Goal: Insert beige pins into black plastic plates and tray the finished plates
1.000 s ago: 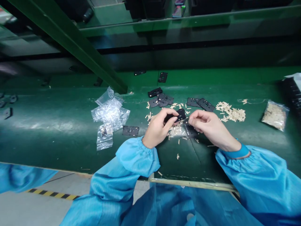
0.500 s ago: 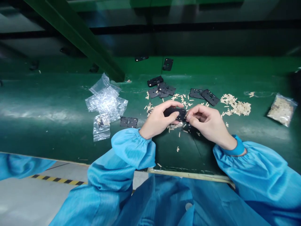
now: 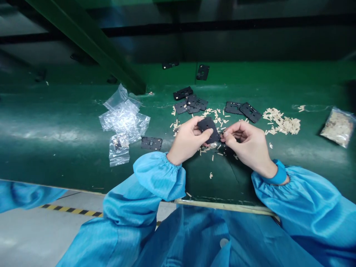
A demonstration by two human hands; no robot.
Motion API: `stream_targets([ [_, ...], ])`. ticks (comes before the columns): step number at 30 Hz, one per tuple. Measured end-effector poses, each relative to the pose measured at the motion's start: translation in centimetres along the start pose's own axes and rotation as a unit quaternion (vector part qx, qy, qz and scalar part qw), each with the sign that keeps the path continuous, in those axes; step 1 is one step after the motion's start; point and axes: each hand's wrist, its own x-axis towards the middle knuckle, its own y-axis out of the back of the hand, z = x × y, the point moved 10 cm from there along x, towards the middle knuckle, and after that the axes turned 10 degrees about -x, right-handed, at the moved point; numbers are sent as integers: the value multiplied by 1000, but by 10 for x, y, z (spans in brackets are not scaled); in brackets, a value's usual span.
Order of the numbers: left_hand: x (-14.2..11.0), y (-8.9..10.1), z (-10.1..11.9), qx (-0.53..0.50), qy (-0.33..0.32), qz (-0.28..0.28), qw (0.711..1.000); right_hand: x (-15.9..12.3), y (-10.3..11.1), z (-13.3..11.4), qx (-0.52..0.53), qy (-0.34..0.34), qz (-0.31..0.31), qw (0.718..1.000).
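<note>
My left hand (image 3: 187, 141) grips a small flat black plastic plate (image 3: 209, 128) between thumb and fingers, tilted up so its face shows. My right hand (image 3: 247, 144) is closed in a pinch at the plate's right lower corner; what it pinches is too small to name. Both hands hover just above the green belt (image 3: 55, 144), over a scatter of small beige strips (image 3: 211, 157). Blue sleeves cover both arms.
More black plates lie behind the hands (image 3: 190, 103) and to the right (image 3: 243, 109); one lies alone at the left (image 3: 151, 142). Clear empty bags (image 3: 124, 120) sit at the left. A beige strip pile (image 3: 282, 123) and a filled bag (image 3: 338, 127) are at the right.
The black plate has turned from lying edge-on in my left hand to tilted up with its face showing. My right hand has closed in on its corner.
</note>
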Motion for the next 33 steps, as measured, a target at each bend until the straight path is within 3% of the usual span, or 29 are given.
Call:
stream_targets([
  [8,-4,1,8,59,-54,12,997,-5,-2,-8,-61,28,-1,998],
  [22,-10,1,14,120,-82,18,989,-6,-2,-15,-98,56,0,994],
  [33,-10,0,19,142,-101,15,984,-5,-5,-13,-73,45,-24,996],
])
